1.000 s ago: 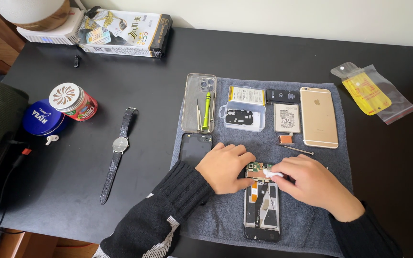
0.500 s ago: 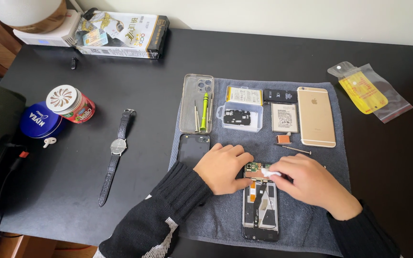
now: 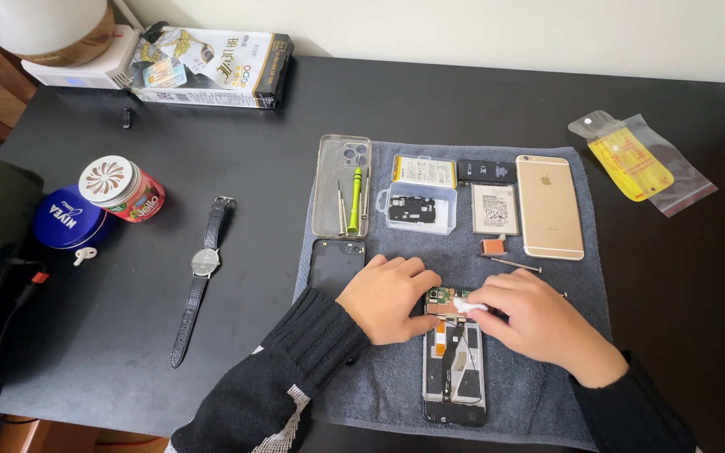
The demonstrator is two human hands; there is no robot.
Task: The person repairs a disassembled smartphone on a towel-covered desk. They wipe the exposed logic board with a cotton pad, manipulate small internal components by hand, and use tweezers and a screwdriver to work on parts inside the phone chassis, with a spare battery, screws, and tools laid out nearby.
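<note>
While the left hand (image 3: 388, 298) lies curled on the grey cloth mat (image 3: 581, 394), fingers pressed against the side of the opened phone (image 3: 455, 369), the right hand (image 3: 539, 323) pinches a small white piece (image 3: 469, 305) over the green circuit board (image 3: 442, 295) at the phone's top end. That phone lies back-off near the front edge of the table (image 3: 463, 101), towards its right half. A slip here could probably scrape the board or tear the orange ribbon cable (image 3: 440, 335) just below it, since the fingers crowd a tight spot. Loose screws could also roll off the mat; a thin metal pin (image 3: 513, 264) lies unsecured just beyond the right hand. As for containers, a clear phone case (image 3: 329, 197) holds a green-handled screwdriver (image 3: 355, 197) and slimmer tools, and a small clear plastic box (image 3: 417, 208) holds a dark phone part. Towards the right edge, a clear zip bag (image 3: 644, 164) encloses something yellow. A gold phone (image 3: 549, 205) lies face down on the mat.
</note>
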